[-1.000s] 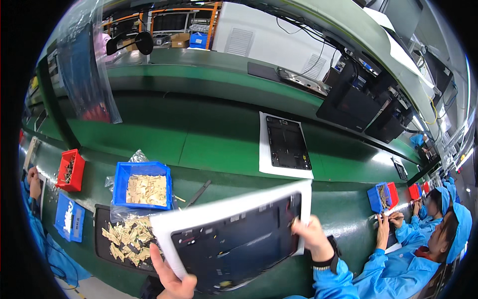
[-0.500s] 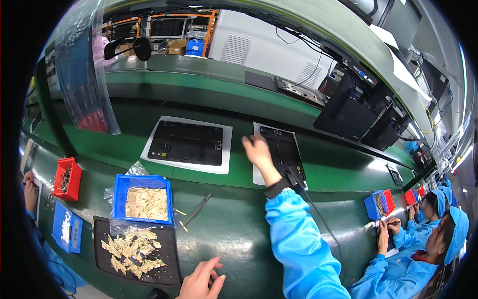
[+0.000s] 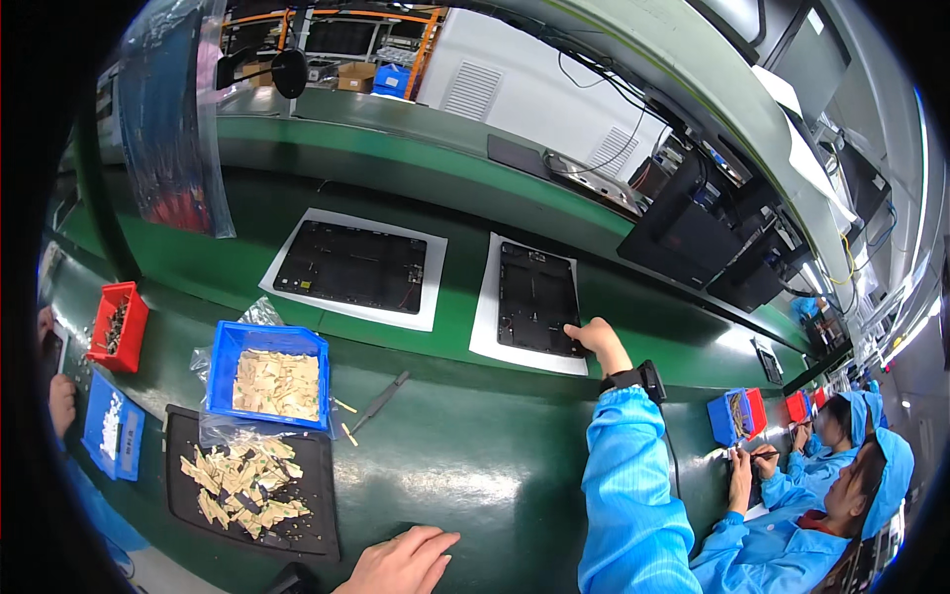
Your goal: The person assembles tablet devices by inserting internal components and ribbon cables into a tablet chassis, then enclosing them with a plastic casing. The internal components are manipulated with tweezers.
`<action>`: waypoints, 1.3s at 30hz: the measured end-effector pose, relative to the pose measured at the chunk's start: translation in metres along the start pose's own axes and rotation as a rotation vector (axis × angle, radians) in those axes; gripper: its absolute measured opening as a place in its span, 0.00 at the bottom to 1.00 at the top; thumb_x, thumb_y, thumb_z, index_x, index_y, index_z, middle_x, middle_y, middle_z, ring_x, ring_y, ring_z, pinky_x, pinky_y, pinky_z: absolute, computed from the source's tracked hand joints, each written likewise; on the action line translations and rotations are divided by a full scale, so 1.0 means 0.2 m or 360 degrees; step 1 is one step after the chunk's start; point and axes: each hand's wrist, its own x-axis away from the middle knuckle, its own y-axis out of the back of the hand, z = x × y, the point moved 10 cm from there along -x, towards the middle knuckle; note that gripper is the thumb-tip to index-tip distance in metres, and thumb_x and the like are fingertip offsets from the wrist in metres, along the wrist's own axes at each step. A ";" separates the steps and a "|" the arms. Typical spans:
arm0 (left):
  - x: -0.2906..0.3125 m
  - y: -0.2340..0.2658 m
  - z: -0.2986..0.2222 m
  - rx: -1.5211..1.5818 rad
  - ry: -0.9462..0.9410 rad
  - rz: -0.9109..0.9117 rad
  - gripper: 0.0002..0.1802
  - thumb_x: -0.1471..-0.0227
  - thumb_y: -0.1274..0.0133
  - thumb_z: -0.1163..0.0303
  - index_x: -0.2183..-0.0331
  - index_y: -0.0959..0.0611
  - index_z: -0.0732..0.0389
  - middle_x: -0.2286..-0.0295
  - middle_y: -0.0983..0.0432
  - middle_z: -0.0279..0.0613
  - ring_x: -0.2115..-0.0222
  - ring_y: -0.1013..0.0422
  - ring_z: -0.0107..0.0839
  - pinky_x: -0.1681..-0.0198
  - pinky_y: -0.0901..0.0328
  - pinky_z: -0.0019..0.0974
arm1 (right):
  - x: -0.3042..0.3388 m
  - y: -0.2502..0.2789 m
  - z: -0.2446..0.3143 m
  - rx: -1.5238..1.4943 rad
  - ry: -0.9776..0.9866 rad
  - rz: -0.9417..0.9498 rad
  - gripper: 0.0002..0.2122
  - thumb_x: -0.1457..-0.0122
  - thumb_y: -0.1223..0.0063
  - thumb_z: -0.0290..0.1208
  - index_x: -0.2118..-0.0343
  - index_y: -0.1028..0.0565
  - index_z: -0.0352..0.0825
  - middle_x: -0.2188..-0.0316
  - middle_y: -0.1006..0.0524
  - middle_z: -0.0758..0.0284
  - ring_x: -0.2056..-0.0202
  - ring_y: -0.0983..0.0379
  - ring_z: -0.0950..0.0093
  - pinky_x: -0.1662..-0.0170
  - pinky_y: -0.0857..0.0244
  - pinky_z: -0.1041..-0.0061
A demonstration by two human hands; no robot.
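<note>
Left panel [image 3: 346,265] beside right panel [image 3: 537,302], each on a sheet [image 3: 486,322] — bin [image 3: 220,374] behind tray [image 3: 321,485]

Panels [image 3: 534,297], matt, apparently plastic; underlying sheets [image 3: 486,327], smooth paper; workbench [image 3: 445,445], smooth and glossy; bin [image 3: 224,366], smooth plastic; hanging bag [image 3: 223,213], shiny transparent film; sleeve [image 3: 633,485], ribbed cloth.

Electronics workshop | green bench [image 3: 465,426] | parts bins [image 3: 225,366] | device panels [image 3: 537,297] | blue-capped workers [image 3: 782,554]

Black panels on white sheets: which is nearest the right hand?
The panel on the right; the right hand is at its near right corner. The panel on the left has no hand at it.
</note>
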 end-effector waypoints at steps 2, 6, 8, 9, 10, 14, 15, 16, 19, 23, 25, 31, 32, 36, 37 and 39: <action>0.01 0.00 0.02 -0.0005 0.0055 -0.0012 0.15 0.49 0.47 0.72 0.57 0.23 0.58 0.61 0.27 0.46 0.63 0.27 0.46 0.63 0.30 0.42 | 0.08 -0.05 0.06 -0.0618 -0.0109 0.0297 0.15 0.50 0.36 0.36 0.73 0.24 0.25 0.71 0.22 0.59 0.72 0.23 0.67 0.70 0.27 0.66; 0.03 -0.05 0.04 0.0077 0.0065 0.0029 0.15 0.47 0.48 0.72 0.56 0.23 0.59 0.61 0.27 0.45 0.65 0.27 0.46 0.64 0.30 0.41 | 0.17 -0.12 0.14 -0.1983 -0.0157 0.0551 0.09 0.46 0.44 0.24 0.66 0.25 0.23 0.70 0.22 0.59 0.70 0.23 0.66 0.65 0.26 0.63; 0.03 -0.07 0.03 0.0109 0.0035 0.0020 0.15 0.47 0.48 0.72 0.56 0.23 0.59 0.62 0.27 0.45 0.66 0.26 0.45 0.66 0.30 0.39 | 0.23 -0.08 0.11 -0.2403 -0.0135 0.0491 0.08 0.45 0.47 0.24 0.65 0.26 0.24 0.68 0.22 0.59 0.67 0.23 0.66 0.61 0.27 0.64; 0.03 -0.11 0.08 0.0347 0.0196 0.0080 0.15 0.47 0.48 0.72 0.55 0.24 0.59 0.62 0.27 0.44 0.68 0.27 0.44 0.67 0.30 0.37 | 0.28 -0.08 0.08 -0.2683 -0.0175 0.0556 0.08 0.45 0.48 0.25 0.65 0.26 0.25 0.67 0.22 0.59 0.65 0.24 0.66 0.58 0.28 0.64; 0.04 -0.15 0.13 0.0583 0.0363 0.0140 0.15 0.46 0.48 0.72 0.55 0.24 0.60 0.63 0.27 0.44 0.70 0.27 0.44 0.68 0.31 0.36 | 0.40 -0.06 0.06 -0.2841 -0.0228 0.0563 0.08 0.45 0.48 0.25 0.66 0.27 0.27 0.67 0.22 0.60 0.65 0.24 0.65 0.57 0.28 0.64; 0.16 -0.26 0.29 0.1487 0.1042 -0.0015 0.17 0.50 0.46 0.72 0.55 0.23 0.60 0.61 0.28 0.44 0.67 0.28 0.40 0.65 0.32 0.37 | 1.07 -0.17 -0.05 -0.2836 -0.0351 0.0513 0.10 0.46 0.49 0.27 0.61 0.28 0.30 0.63 0.23 0.60 0.61 0.25 0.65 0.54 0.29 0.63; 0.16 -0.30 0.27 0.1603 0.1106 0.0193 0.29 0.45 0.48 0.69 0.46 0.41 0.62 0.52 0.36 0.48 0.56 0.34 0.40 0.56 0.35 0.39 | 1.23 -0.20 -0.13 -0.2797 -0.0390 0.0497 0.11 0.46 0.50 0.27 0.60 0.28 0.30 0.62 0.23 0.61 0.60 0.25 0.65 0.53 0.30 0.62; 0.18 -0.36 0.25 0.1712 0.1180 0.0395 0.43 0.41 0.51 0.67 0.37 0.59 0.64 0.43 0.45 0.53 0.45 0.39 0.40 0.48 0.37 0.41 | 1.42 -0.20 -0.15 -0.2737 -0.0379 0.0470 0.12 0.45 0.49 0.27 0.59 0.28 0.30 0.61 0.23 0.61 0.59 0.25 0.65 0.52 0.30 0.62; 0.17 -0.38 0.22 0.1788 0.1050 0.0164 0.37 0.41 0.49 0.67 0.39 0.49 0.67 0.47 0.38 0.47 0.54 0.32 0.30 0.53 0.33 0.35 | 1.91 -0.27 -0.10 -0.2775 -0.0487 0.0601 0.06 0.44 0.50 0.23 0.62 0.27 0.34 0.66 0.23 0.68 0.61 0.25 0.72 0.57 0.30 0.70; 0.21 -0.37 0.27 0.1642 0.1084 -0.0114 0.28 0.45 0.48 0.76 0.44 0.36 0.66 0.52 0.31 0.41 0.54 0.33 0.28 0.50 0.37 0.35 | 2.49 -0.46 0.02 -0.1890 0.0011 0.1893 0.15 0.38 0.51 0.39 0.52 0.31 0.36 0.61 0.24 0.59 0.58 0.27 0.68 0.51 0.35 0.71; 0.24 -0.31 0.29 0.1673 0.1104 -0.0114 0.24 0.47 0.48 0.79 0.48 0.31 0.67 0.56 0.27 0.41 0.56 0.31 0.28 0.50 0.36 0.35 | 2.61 -0.26 0.16 -0.1192 0.1106 0.1993 0.14 0.38 0.50 0.36 0.56 0.29 0.32 0.63 0.23 0.63 0.62 0.25 0.71 0.57 0.33 0.72; 0.23 -0.06 0.30 0.0445 0.0939 0.0254 0.28 0.46 0.49 0.70 0.45 0.36 0.68 0.59 0.25 0.55 0.57 0.26 0.39 0.54 0.33 0.37 | 2.29 0.00 0.34 -0.0782 0.1488 0.1228 0.04 0.44 0.43 0.27 0.68 0.24 0.34 0.69 0.22 0.66 0.68 0.23 0.68 0.64 0.29 0.73; 0.24 -0.04 0.31 0.0264 0.0916 0.0259 0.32 0.47 0.47 0.63 0.45 0.37 0.67 0.63 0.25 0.60 0.65 0.24 0.48 0.61 0.30 0.41 | 2.24 0.04 0.42 -0.0713 0.1591 0.1018 0.04 0.46 0.45 0.29 0.68 0.26 0.38 0.71 0.25 0.66 0.69 0.25 0.64 0.67 0.31 0.69; 0.30 0.14 0.13 -0.0566 0.1015 -0.0073 0.32 0.51 0.42 0.60 0.47 0.32 0.62 0.69 0.26 0.51 0.72 0.26 0.45 0.67 0.32 0.44 | 2.04 0.00 0.68 -0.0376 0.1846 0.0398 0.06 0.49 0.41 0.29 0.70 0.25 0.37 0.72 0.24 0.66 0.69 0.25 0.64 0.68 0.31 0.70; 0.35 0.13 0.13 -0.0575 0.1035 -0.0082 0.32 0.51 0.42 0.60 0.47 0.32 0.62 0.69 0.26 0.51 0.72 0.26 0.45 0.67 0.32 0.44 | 2.01 -0.05 0.72 -0.0385 0.1866 0.0409 0.06 0.49 0.41 0.30 0.69 0.25 0.37 0.70 0.25 0.66 0.67 0.25 0.65 0.66 0.31 0.69; 0.32 0.12 -0.10 -0.0832 0.0231 -0.0249 0.26 0.52 0.41 0.60 0.53 0.26 0.59 0.66 0.29 0.44 0.69 0.28 0.39 0.66 0.32 0.38 | 1.99 -0.12 0.80 -0.0392 0.1937 0.0476 0.07 0.49 0.41 0.30 0.67 0.25 0.38 0.68 0.26 0.66 0.64 0.27 0.65 0.64 0.31 0.69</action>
